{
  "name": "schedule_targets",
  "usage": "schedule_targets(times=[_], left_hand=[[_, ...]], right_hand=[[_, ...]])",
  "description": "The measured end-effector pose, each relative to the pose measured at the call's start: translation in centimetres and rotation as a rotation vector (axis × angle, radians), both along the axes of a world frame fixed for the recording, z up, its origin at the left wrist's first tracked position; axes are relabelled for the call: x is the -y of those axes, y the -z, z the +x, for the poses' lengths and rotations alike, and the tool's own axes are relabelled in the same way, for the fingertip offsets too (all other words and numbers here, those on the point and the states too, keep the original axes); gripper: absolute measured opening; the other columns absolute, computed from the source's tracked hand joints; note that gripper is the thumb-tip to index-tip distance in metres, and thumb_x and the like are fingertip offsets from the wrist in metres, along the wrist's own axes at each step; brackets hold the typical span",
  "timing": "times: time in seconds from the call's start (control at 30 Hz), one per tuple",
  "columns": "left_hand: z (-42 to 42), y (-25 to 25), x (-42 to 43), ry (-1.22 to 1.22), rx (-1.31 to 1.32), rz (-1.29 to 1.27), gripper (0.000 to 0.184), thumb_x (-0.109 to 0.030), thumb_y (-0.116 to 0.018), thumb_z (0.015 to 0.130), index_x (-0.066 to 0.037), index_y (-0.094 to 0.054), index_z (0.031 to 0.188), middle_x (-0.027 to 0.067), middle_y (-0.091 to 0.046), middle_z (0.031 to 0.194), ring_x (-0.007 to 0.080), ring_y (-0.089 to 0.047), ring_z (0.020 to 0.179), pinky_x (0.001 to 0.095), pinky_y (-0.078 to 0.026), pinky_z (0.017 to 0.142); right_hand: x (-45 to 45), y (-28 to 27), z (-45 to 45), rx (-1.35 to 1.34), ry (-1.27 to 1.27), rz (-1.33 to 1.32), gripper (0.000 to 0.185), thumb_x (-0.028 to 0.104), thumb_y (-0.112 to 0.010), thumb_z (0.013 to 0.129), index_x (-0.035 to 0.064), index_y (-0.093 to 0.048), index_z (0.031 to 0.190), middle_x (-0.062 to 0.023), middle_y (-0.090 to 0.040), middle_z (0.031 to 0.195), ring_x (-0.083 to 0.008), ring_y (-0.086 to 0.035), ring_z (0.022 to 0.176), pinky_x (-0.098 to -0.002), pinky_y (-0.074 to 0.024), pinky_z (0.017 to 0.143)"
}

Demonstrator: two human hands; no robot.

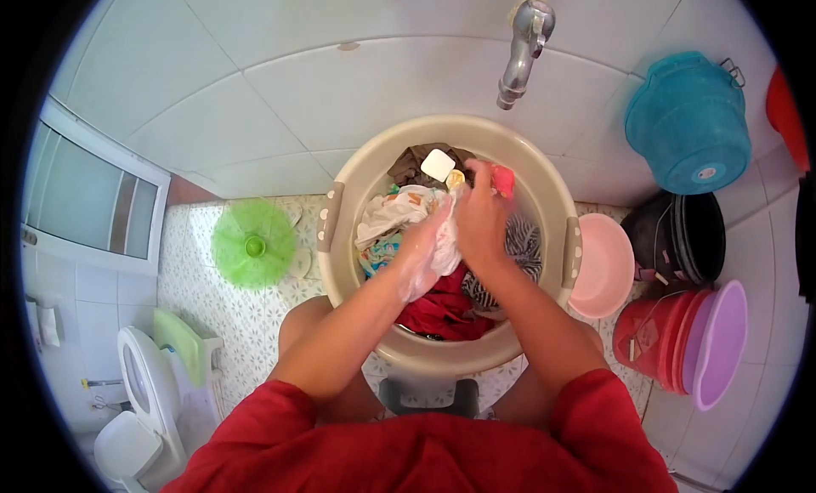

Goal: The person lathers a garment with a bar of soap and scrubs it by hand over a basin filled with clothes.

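Note:
A large beige tub full of wet laundry stands between my knees. My left hand, with suds on the hand and wrist, is closed on a bunched white cloth. Against the upper part of this cloth my right hand is curled, its fingertips partly hidden. Just beyond the hands lie a white square piece and a small yellowish item I cannot identify. Around them are a brown cloth, a pink piece, a black-and-white striped cloth and a red garment.
A metal tap juts from the tiled wall above the tub. To the right are a pink basin, a black bucket, stacked red buckets and a hanging blue tub. Leftward are a green round object and a toilet.

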State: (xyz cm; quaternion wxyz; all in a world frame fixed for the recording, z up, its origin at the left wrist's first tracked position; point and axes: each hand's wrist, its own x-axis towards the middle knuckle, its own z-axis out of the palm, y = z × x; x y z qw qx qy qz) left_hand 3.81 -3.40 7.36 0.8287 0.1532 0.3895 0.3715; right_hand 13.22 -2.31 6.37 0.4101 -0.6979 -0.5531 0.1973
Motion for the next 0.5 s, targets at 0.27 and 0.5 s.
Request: schedule_targets(times=[0.27,0.5], left_hand=[[-2.2,1.1,-1.7,-0.011,-0.011,-0.011,0.031,-0.031,-0.046,0.089,-0.006,-0.052,0.105,0.008,-0.058,0.092,0.0178,-0.058,0.079,0.0303,-0.047,0.071],[-4.8,-1.4,-2.8,0.107,0.508,0.094,0.043,-0.035,-0.043,0.089,-0.001,-0.044,0.116,0.014,-0.054,0.109,0.0258,-0.054,0.1,0.0399,-0.042,0.089]], right_hand=[[2.8,-1.6,-3.3,0.169,-0.211,-0.114,0.037,0.009,-0.044,0.08,0.0049,-0.035,0.116,-0.0269,-0.057,0.073,-0.0428,-0.057,0.069,-0.0491,-0.0431,0.062],[0.1,0.8,2.0,-0.569,0.043,-0.289,0.032,0.03,-0.048,0.086,0.0064,-0.044,0.106,-0.0187,-0.055,0.099,-0.0296,-0.058,0.08,-0.0405,-0.0457,0.071]])
